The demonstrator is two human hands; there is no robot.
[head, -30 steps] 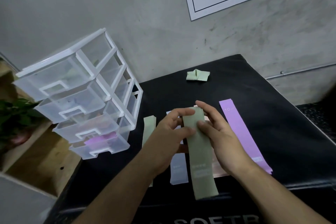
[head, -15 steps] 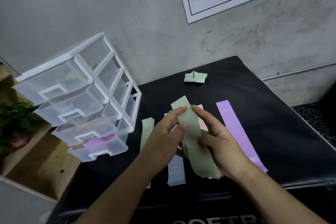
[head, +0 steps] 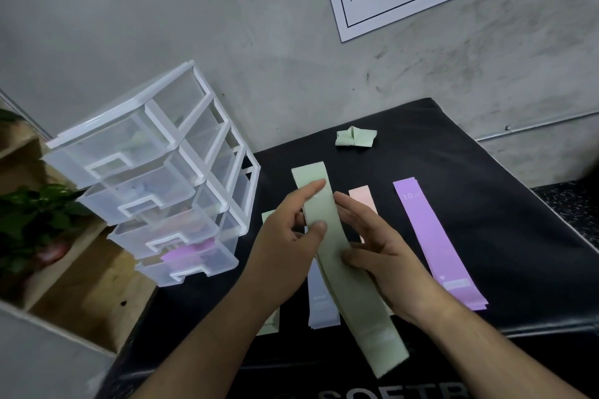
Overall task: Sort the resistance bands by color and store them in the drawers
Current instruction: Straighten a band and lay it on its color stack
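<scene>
Progress of the sorting, head view. Both hands hold one long green band (head: 329, 236) above the black mat (head: 486, 204), near its centre. My left hand (head: 285, 236) pinches its far half between thumb and forefinger. My right hand (head: 382, 256) presses a thumb on its face, the fingers lying along its right edge. The band's near end hangs past the mat's near edge.

Done: one stored purple band (head: 191, 253) lies in the bottom drawer (head: 194, 269) of the clear drawer unit (head: 155, 178), at left. The drawer above shows a faint pink tint, but I cannot tell what it holds. The upper two drawers are too hazy to read.

Left on the mat:
- a folded green band (head: 355, 138) at the far edge
- a pink band (head: 363, 201), just right of my hands
- a flat purple band (head: 434, 243), further right
- a pale grey-blue band (head: 321, 301), under my hands
- a light green band (head: 269, 327), mostly hidden by my left forearm

All drawers appear closed. I judge the task to be early, with one colour begun and about six bands still to store. The held band probably needs folding before it will fit a drawer.
</scene>
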